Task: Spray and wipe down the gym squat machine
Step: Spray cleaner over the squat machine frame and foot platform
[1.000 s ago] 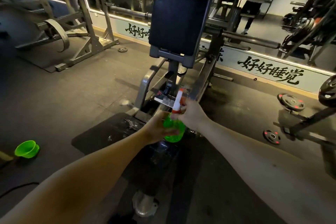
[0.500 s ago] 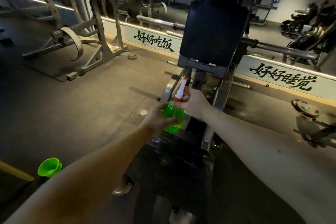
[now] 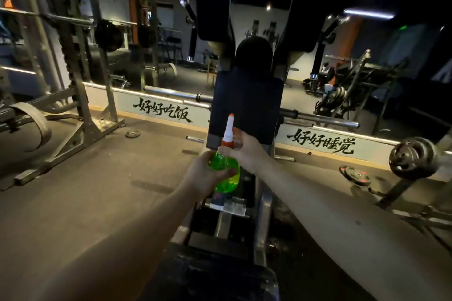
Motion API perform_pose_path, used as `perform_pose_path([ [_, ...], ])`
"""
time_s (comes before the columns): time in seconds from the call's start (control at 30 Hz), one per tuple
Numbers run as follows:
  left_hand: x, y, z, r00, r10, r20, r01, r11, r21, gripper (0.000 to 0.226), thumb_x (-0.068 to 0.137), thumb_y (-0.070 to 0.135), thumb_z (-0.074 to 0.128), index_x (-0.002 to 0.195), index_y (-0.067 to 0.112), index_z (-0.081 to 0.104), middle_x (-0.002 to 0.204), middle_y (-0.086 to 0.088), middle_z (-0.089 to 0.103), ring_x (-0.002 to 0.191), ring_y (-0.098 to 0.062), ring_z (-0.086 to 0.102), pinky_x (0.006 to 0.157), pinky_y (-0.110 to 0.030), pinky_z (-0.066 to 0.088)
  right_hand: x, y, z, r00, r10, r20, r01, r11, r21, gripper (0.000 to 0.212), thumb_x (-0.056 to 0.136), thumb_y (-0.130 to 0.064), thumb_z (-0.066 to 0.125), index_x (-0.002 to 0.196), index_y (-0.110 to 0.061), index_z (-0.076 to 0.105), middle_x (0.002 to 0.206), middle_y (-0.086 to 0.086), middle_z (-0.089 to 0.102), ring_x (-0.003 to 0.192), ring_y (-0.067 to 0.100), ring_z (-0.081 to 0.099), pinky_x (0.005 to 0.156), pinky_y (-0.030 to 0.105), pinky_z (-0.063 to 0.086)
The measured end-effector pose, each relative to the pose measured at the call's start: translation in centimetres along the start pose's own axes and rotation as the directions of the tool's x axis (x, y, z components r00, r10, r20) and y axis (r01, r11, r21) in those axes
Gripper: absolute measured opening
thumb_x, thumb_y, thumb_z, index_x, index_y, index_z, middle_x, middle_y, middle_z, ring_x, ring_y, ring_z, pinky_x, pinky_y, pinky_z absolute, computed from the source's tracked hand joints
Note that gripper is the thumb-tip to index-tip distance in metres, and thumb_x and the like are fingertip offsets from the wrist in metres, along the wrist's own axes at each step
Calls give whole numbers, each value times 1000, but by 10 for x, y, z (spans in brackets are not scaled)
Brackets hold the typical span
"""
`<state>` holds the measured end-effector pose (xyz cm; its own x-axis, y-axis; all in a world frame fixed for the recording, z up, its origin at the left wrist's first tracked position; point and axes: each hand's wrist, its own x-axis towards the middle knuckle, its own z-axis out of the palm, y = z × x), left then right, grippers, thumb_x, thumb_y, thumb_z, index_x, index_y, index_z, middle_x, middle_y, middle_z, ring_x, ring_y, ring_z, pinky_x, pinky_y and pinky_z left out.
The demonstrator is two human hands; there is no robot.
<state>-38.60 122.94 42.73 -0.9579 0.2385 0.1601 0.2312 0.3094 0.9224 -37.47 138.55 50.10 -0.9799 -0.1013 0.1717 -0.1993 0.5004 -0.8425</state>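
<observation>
Upright, translucent green spray bottle (image 3: 228, 182) — left hand (image 3: 203, 175) cupping its round body, right hand (image 3: 247, 151) gripping orange collar (image 3: 226, 142).

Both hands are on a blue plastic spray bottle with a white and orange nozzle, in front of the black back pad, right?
Not blue: the head view shows a translucent green plastic spray bottle. The left hand and right hand are both on it, in front of the black back pad.
</observation>
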Motion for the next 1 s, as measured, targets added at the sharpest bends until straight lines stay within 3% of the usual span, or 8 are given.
perform_pose_path([
  [0.23,96,47,-28,990,122,-71,-127,989,-77,47,81,35,85,120,25,62,103,4,74,99,-13,72,88,-34,60,97,-44,-48,988,-156,-1,155,986,-61,50,89,-30,80,131,-30,55,117,-15,62,109,0,57,95,24,45],
  [0.43,179,106,-56,939,261,-222,-279,959,-54,51,83,33,84,127,34,58,108,13,70,99,3,66,81,-19,52,184,-96,-90,943,-328,-46,320,938,-133,68,89,-34,79,148,-23,48,135,-3,60,126,14,54,108,39,45],
  [0.53,218,129,-77,910,316,-268,-344,937,-61,46,85,28,82,125,30,61,105,9,73,97,1,69,80,-18,56,219,-129,-104,918,-391,-74,374,911,-174,66,85,-38,82,141,-29,49,127,-7,60,124,13,54,108,40,46],
  [0.6,240,144,-93,891,347,-292,-381,922,-68,62,83,34,83,138,23,57,111,8,73,102,-1,69,81,-18,58,241,-150,-108,882,-462,-89,439,876,-197,56,85,-36,82,133,-30,52,117,-16,56,119,11,55,107,41,48],
  [0.67,262,156,-110,864,377,-334,-419,906,-63,74,80,42,84,145,23,53,117,10,71,109,-4,68,93,-29,58,261,-169,-110,840,-529,-122,485,832,-269,67,85,-39,81,142,-23,50,118,-21,48,122,15,54,107,44,48],
  [0.73,280,166,-125,839,412,-357,-456,889,-45,69,81,41,84,141,23,55,115,11,70,107,1,66,94,-26,57,278,-186,-112,806,-571,-156,499,797,-340,75,84,-44,81,147,-21,47,121,-20,44,127,18,49,109,44,46],
  [0.83,300,176,-142,803,449,-390,-501,865,-34,61,84,34,83,136,30,53,111,15,67,95,13,63,72,-5,51,300,-206,-112,801,-575,-168,483,785,-388,75,83,-48,80,146,-24,49,136,-5,52,128,16,49,110,43,45],
  [1.0,321,168,-169,803,474,-361,-532,843,-78,71,80,38,86,142,24,54,118,14,66,108,5,63,91,-18,54,321,-221,-96,809,-552,-200,440,796,-416,62,84,-38,83,137,-20,56,125,-3,62,119,15,56,103,36,49],
])
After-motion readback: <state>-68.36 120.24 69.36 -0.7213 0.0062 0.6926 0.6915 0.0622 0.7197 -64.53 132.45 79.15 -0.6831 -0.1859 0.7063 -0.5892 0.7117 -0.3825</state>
